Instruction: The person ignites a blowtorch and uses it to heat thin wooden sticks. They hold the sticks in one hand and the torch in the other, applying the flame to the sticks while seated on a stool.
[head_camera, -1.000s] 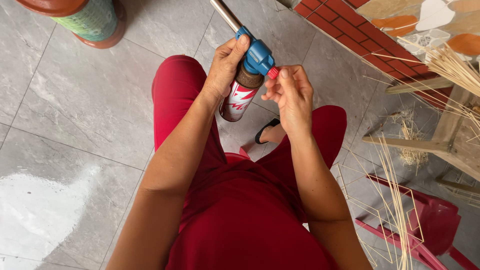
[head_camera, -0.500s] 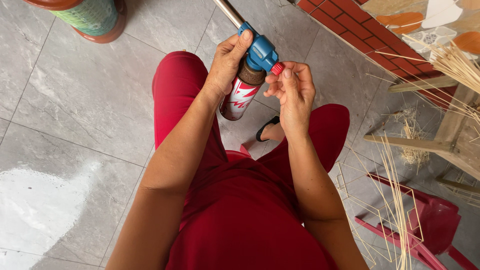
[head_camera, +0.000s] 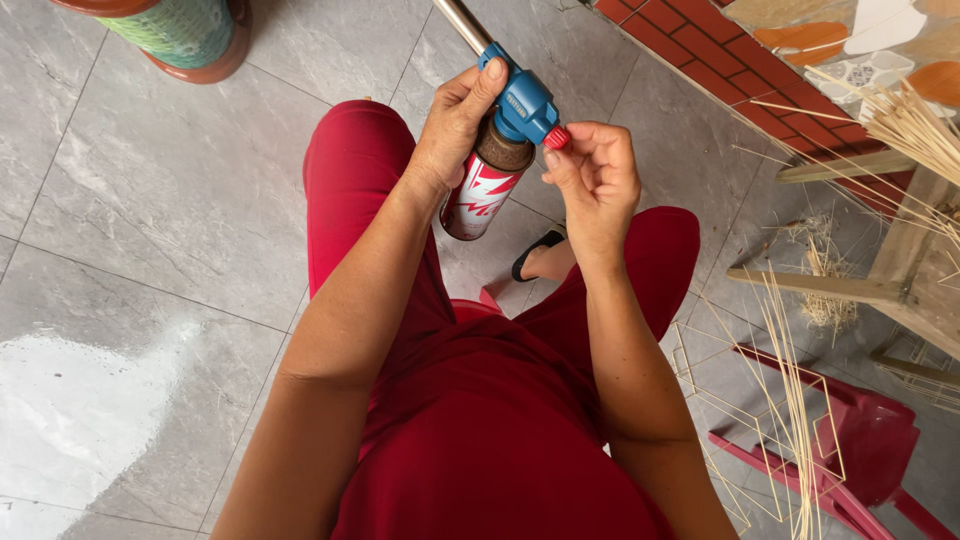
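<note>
Gripped around its upper part by the left hand (head_camera: 452, 130), the gas can (head_camera: 482, 195) with its blue torch head (head_camera: 522, 102) hangs tilted above the lap. Right-hand (head_camera: 592, 180) fingertips pinch the red knob (head_camera: 557, 137) just beside that grip. Dry straw sticks (head_camera: 790, 400) lie right of the grip; a flame swung that way could catch them.

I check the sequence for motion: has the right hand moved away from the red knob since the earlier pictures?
No. The right hand stays at the red knob of the torch, above the same grey tile.
</note>
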